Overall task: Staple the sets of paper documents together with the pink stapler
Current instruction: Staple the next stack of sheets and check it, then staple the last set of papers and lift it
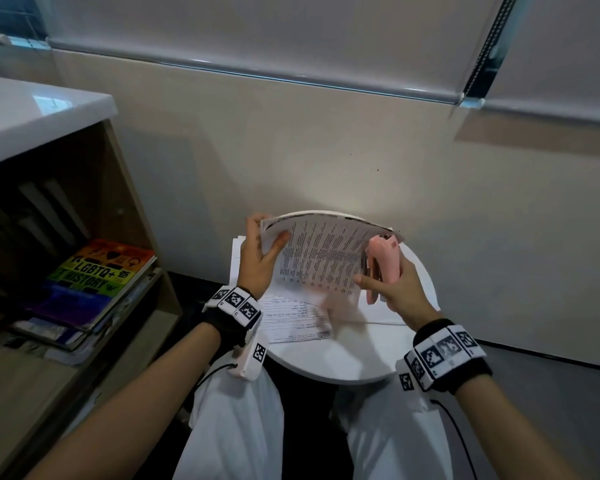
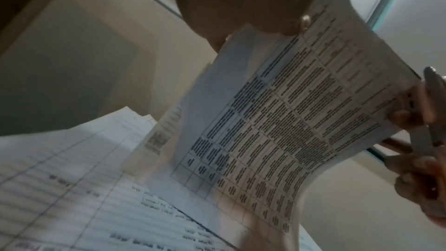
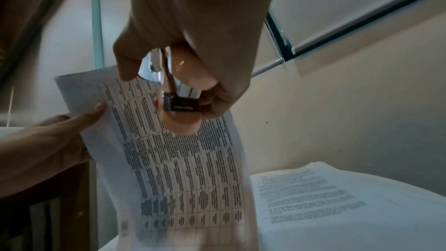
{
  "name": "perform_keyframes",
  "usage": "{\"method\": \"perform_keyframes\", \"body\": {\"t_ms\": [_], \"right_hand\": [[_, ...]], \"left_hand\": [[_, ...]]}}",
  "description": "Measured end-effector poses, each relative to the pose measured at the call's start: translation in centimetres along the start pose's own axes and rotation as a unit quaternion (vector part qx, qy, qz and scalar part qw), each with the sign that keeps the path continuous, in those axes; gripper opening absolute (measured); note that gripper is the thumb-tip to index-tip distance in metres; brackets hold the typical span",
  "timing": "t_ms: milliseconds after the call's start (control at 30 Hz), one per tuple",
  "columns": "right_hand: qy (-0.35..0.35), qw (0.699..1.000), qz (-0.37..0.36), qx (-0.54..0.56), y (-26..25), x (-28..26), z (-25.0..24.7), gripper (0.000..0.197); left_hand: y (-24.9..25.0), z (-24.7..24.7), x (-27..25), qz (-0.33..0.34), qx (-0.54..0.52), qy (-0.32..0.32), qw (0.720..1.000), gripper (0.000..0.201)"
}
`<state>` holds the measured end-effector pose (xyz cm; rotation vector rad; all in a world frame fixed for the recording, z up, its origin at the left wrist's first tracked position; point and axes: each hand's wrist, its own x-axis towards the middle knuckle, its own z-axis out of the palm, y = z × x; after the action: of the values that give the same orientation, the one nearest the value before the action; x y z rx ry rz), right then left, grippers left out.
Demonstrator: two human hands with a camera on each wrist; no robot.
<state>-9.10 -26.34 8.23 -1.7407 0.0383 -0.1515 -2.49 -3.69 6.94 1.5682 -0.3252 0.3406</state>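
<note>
I hold a printed set of papers (image 1: 319, 258) up over the small round white table (image 1: 343, 365). My left hand (image 1: 258, 258) pinches its upper left corner, thumb on the printed face. My right hand (image 1: 400, 289) grips the pink stapler (image 1: 383, 265), whose mouth sits over the set's upper right corner. From the right wrist, the stapler (image 3: 185, 106) lies against the table-printed sheet (image 3: 181, 169), with my left hand (image 3: 48, 144) on the far edge. From the left wrist, the sheet (image 2: 289, 121) bows between my thumb (image 2: 253, 7) and the stapler (image 2: 432, 102).
More printed sheets (image 1: 291, 320) lie on the table under the raised set, with a stack (image 3: 313, 207) to the right. A wooden shelf (image 1: 129, 209) with a colourful book (image 1: 97, 275) stands at my left. A wall rises just behind the table.
</note>
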Motion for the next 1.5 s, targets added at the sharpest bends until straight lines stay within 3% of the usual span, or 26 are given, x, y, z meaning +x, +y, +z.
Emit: {"method": "perform_keyframes", "body": {"t_ms": [167,267,400,500,567,667,800,900,1067,1233,1333,1500], "right_hand": [[-0.006,1.000,-0.011,-0.009,-1.9,0.7,0.2,0.063],[0.062,0.995,-0.054,0.056,-4.9,1.6,0.8,0.068],[0.163,0.955,-0.108,0.224,-10.4,3.6,3.0,0.033],[0.180,0.948,-0.116,0.235,-13.6,5.3,6.4,0.026],[0.174,0.948,-0.103,0.245,-14.9,6.1,9.0,0.013],[0.175,0.956,-0.094,0.214,-14.9,7.1,12.5,0.009],[0.193,0.953,-0.124,0.198,-13.8,7.7,15.3,0.023],[0.230,0.940,-0.145,0.206,-13.7,8.1,15.8,0.024],[0.198,0.968,-0.138,0.073,-12.8,8.4,16.6,0.026],[0.189,0.974,-0.124,-0.004,-12.9,8.5,17.6,0.035],[0.192,0.974,-0.116,-0.018,-13.0,8.4,17.9,0.034],[0.196,0.976,-0.097,0.001,-13.2,8.3,17.9,0.042]], "left_hand": [[0.3,0.0,0.7,-0.007,0.005,-0.002,1.000,0.022],[1.3,-0.6,1.5,-0.004,0.010,0.048,0.999,0.026],[2.5,-0.9,1.9,-0.007,0.029,0.057,0.998,0.005],[3.1,-0.6,1.2,-0.020,0.026,0.046,0.998,0.009],[3.0,-0.6,0.6,-0.026,0.016,0.046,0.998,0.023],[2.7,-0.9,-0.1,-0.033,0.014,0.042,0.998,0.037],[2.9,-1.4,-0.8,-0.025,0.029,0.044,0.998,0.024],[2.4,-2.1,-1.1,-0.023,0.033,0.045,0.998,0.024],[2.5,-2.2,-0.9,-0.018,0.050,0.033,0.998,0.030],[2.0,-2.2,-0.8,-0.023,0.052,0.054,0.997,0.034],[1.6,-2.4,-0.6,-0.035,0.050,0.064,0.996,0.039],[2.2,-2.7,-0.3,-0.024,0.061,0.060,0.996,0.027]]}}
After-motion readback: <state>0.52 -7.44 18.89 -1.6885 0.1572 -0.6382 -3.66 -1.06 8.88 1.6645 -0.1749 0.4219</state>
